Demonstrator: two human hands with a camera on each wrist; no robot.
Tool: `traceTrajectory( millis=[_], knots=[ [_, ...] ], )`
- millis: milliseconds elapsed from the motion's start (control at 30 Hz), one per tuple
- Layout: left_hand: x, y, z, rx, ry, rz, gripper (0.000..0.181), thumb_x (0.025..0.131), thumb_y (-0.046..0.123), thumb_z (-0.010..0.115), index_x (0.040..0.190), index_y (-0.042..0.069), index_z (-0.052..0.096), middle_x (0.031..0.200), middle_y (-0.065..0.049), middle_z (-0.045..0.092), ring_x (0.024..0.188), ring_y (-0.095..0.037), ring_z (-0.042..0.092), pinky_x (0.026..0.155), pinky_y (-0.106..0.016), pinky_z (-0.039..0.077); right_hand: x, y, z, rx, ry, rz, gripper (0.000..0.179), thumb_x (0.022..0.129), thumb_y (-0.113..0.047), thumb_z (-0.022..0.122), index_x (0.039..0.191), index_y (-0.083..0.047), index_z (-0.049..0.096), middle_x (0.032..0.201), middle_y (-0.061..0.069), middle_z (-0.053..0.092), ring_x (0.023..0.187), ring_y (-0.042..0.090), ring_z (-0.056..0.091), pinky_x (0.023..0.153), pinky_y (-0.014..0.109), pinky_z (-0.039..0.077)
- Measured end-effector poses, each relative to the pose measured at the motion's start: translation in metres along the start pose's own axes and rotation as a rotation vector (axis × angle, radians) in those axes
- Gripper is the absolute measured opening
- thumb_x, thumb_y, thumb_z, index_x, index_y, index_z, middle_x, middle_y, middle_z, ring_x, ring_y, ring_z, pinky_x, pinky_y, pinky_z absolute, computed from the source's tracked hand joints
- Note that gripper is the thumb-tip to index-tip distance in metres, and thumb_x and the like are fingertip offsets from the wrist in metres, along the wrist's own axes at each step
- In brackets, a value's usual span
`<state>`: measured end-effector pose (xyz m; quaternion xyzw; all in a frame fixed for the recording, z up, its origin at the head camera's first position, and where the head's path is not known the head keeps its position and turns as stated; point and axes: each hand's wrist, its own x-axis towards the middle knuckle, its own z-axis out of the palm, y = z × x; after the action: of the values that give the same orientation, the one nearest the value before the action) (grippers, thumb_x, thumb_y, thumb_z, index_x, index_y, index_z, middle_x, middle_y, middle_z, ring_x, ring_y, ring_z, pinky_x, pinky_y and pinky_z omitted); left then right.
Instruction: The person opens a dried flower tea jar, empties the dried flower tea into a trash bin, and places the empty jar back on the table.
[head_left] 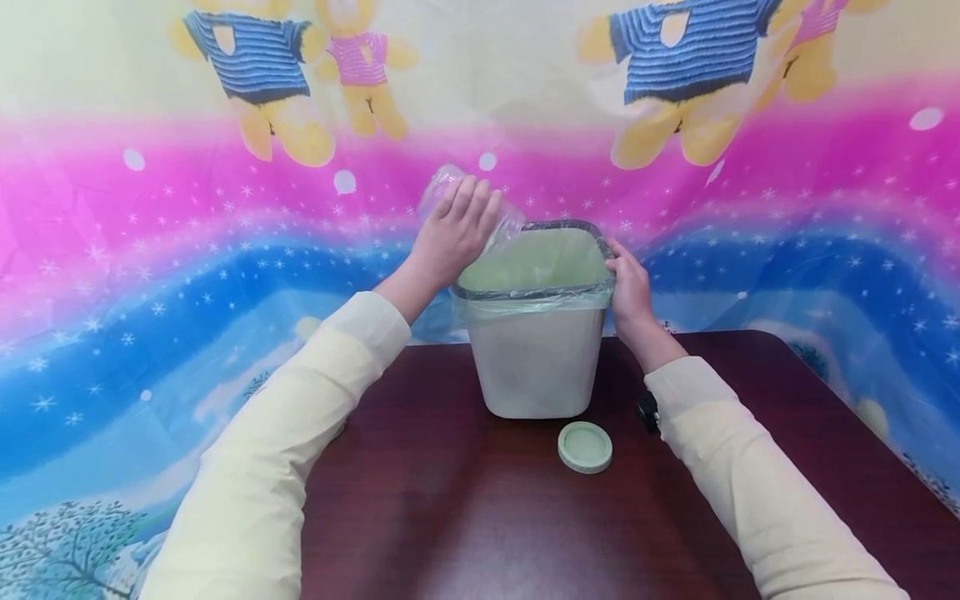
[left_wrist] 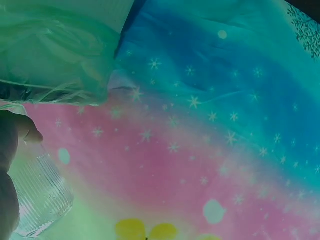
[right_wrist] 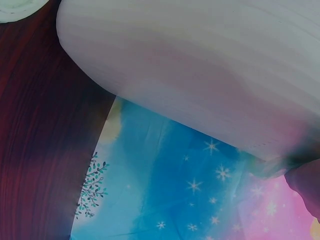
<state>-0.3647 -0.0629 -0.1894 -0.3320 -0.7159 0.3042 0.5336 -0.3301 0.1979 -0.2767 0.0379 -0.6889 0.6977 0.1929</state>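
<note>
My left hand (head_left: pixel 459 229) grips a clear ribbed plastic jar (head_left: pixel 444 185), tilted with its mouth end over the left side of a trash bin (head_left: pixel 536 358). The left wrist view shows the ribbed wall of the jar (left_wrist: pixel 42 192) beside my fingers (left_wrist: pixel 25 131). The bin is pale and lined with a thin translucent green bag (head_left: pixel 536 300) folded over its dark rim (head_left: pixel 570 225). On the bin's right side my right hand (head_left: pixel 632 287) holds the rim, thumb and fingers on the bag's edge. What is inside the bin is hidden.
A round pale green lid (head_left: pixel 585 447) lies on the dark wooden table (head_left: pixel 480 517) in front of the bin. By the right sleeve there is a small black object (head_left: pixel 648 412). Behind the table hangs a printed cloth (head_left: pixel 225 217) with bears and snowflakes.
</note>
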Motion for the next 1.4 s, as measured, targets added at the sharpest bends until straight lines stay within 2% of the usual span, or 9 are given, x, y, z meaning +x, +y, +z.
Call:
traceTrajectory(
  millis=[200,433,600,833,1133,1267,1400],
  knots=[
    [-0.004,-0.002,-0.003,-0.127,-0.045,-0.138,0.071,0.080,0.013,0.076,0.137,-0.003,0.037,0.135,-0.022,0.043,0.126,-0.036,0.036,0.111,-0.044,0.025,0.002,-0.002,0.002,0.047,0.023,0.002,0.053,0.097,-0.010,0.030,0.149,-0.013,0.038,0.157,-0.002,0.028,0.144,0.014,0.016,0.115,0.035,0.015],
    [-0.009,-0.006,-0.011,-0.356,-0.117,-0.337,0.069,0.085,0.012,0.069,0.141,0.000,0.031,0.140,-0.021,0.037,0.131,-0.035,0.030,0.114,-0.045,0.017,0.001,-0.004,0.002,0.051,0.013,0.003,0.053,0.097,-0.011,0.030,0.150,-0.013,0.037,0.157,-0.001,0.027,0.144,0.015,0.016,0.115,0.035,0.016],
    [-0.014,-0.007,-0.010,-0.442,-0.108,-0.435,0.065,0.084,0.007,0.062,0.140,-0.001,0.031,0.138,-0.021,0.037,0.131,-0.035,0.029,0.114,-0.045,0.013,0.002,-0.003,0.002,0.053,0.013,0.006,0.053,0.097,-0.010,0.030,0.150,-0.011,0.037,0.157,0.000,0.027,0.144,0.015,0.016,0.115,0.034,0.015],
    [-0.021,-0.006,-0.012,-0.573,-0.073,-0.569,0.076,0.076,0.012,0.073,0.139,-0.004,0.033,0.136,-0.022,0.039,0.130,-0.036,0.030,0.114,-0.045,0.016,0.002,-0.001,0.002,0.048,0.009,0.003,0.053,0.097,-0.010,0.030,0.150,-0.011,0.036,0.157,0.000,0.027,0.145,0.016,0.016,0.115,0.035,0.015],
    [-0.028,-0.007,-0.018,-0.732,-0.121,-0.791,0.088,0.074,0.020,0.081,0.143,0.000,0.031,0.140,-0.018,0.037,0.133,-0.033,0.027,0.113,-0.043,0.019,0.002,0.000,0.001,0.011,0.024,-0.017,0.054,0.096,-0.010,0.031,0.149,-0.008,0.038,0.156,-0.001,0.029,0.144,0.016,0.016,0.115,0.038,0.014],
    [-0.032,-0.006,-0.020,-0.822,-0.086,-0.913,0.088,0.072,0.019,0.084,0.141,0.001,0.033,0.138,-0.015,0.040,0.131,-0.029,0.029,0.110,-0.042,0.023,0.002,0.000,0.001,0.019,0.027,-0.008,0.054,0.096,-0.011,0.031,0.149,-0.009,0.038,0.157,-0.001,0.028,0.144,0.016,0.015,0.115,0.038,0.014],
    [-0.038,-0.004,-0.023,-0.905,-0.053,-1.004,0.087,0.071,0.017,0.085,0.140,0.003,0.034,0.136,-0.012,0.042,0.128,-0.026,0.031,0.107,-0.042,0.028,0.001,0.000,0.001,0.019,0.024,0.001,0.054,0.096,-0.011,0.031,0.150,-0.009,0.037,0.157,0.000,0.027,0.145,0.017,0.015,0.115,0.037,0.014]
  ],
)
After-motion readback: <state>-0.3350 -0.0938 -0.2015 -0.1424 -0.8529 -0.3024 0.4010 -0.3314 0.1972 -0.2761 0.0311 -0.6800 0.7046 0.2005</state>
